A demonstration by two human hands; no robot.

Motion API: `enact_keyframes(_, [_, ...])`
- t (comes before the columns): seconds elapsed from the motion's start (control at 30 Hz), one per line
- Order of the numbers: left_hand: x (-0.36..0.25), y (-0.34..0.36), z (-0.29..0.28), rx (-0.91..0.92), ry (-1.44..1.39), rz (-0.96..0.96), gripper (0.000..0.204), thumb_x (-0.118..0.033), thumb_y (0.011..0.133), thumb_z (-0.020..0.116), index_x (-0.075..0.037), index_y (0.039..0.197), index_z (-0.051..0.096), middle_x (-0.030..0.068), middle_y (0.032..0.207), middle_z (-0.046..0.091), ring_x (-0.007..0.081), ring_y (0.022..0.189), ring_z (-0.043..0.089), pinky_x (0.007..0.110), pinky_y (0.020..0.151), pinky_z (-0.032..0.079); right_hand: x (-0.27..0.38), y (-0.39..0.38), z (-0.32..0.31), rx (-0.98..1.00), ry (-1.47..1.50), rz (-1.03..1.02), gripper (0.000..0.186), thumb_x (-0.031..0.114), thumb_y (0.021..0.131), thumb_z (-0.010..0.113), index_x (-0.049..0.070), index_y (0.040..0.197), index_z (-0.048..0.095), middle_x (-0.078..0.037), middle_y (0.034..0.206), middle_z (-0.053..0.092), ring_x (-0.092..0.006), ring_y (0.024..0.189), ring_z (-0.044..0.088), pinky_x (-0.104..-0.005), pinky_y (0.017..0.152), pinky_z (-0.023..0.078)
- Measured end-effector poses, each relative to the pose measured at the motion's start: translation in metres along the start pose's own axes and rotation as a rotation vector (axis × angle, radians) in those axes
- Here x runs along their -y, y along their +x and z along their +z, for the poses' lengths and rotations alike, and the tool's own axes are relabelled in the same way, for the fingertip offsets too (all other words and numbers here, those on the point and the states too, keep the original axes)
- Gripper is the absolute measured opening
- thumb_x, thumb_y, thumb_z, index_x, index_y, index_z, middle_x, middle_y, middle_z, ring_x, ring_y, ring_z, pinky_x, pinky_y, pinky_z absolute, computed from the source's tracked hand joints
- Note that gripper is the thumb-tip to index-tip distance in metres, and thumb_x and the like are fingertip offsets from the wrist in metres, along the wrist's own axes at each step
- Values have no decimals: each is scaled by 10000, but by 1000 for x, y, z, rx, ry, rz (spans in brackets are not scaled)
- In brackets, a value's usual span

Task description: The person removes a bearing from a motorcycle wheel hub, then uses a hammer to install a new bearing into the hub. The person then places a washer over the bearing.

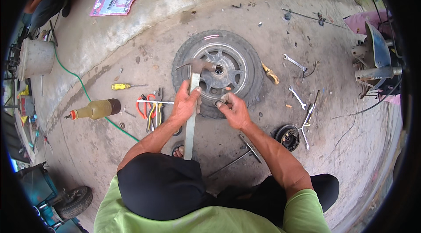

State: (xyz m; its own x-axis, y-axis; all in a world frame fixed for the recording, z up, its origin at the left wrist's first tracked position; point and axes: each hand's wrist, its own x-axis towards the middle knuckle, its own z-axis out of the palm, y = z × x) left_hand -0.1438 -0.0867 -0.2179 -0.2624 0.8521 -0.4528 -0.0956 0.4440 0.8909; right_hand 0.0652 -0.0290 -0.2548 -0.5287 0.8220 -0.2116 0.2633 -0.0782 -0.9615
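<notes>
hammer (pixel 191 114) in left hand (pixel 186 101): rust-brown head (pixel 202 66), pale-green handle (pixel 190 128) | wheel (pixel 228 75) ahead of right hand (pixel 235 109): dark-grey tyre (pixel 185 53), silver rim (pixel 213 47) | left of left hand: olive-brown bottle (pixel 98 108) | right of right hand: 2 silver wrenches (pixel 295 63)

From my remote feed I see a worn concrete floor (pixel 105 145), with a wheel (pixel 223 80) lying flat near its middle. I make out a yellow screwdriver (pixel 120 86), bottle (pixel 97 109) and pliers (pixel 159 113) to the left, wrenches (pixel 295 63) to the right.
</notes>
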Motion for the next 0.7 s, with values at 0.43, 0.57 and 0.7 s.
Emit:
enact_keyframes(0.43, [0,-3,3,-156,-199,-14,236,-211,1061,591,-72,1233,508,43,794,604,134,573,578,296,476,482,-1,2,-3,53,187,93,196,143,942,725,-19,957,615,-56,862,670,-108,787,611,-314,731,534])
enact_keyframes(0.57, [3,0,-1,-3,22,-28,188,-227,1075,580,-86,1154,485,24,780,592,129,569,580,298,494,498,1,1,-4,30,124,87,182,134,951,718,-12,976,613,-47,868,665,-99,784,604,-300,721,523])
enact_keyframes(0.7, [8,1,0,-138,-220,5,241,-211,1067,590,-65,1234,495,29,781,595,134,568,581,313,492,497,2,0,-5,52,182,120,177,128,952,718,-9,987,612,-37,867,659,-91,780,598,-292,716,517])
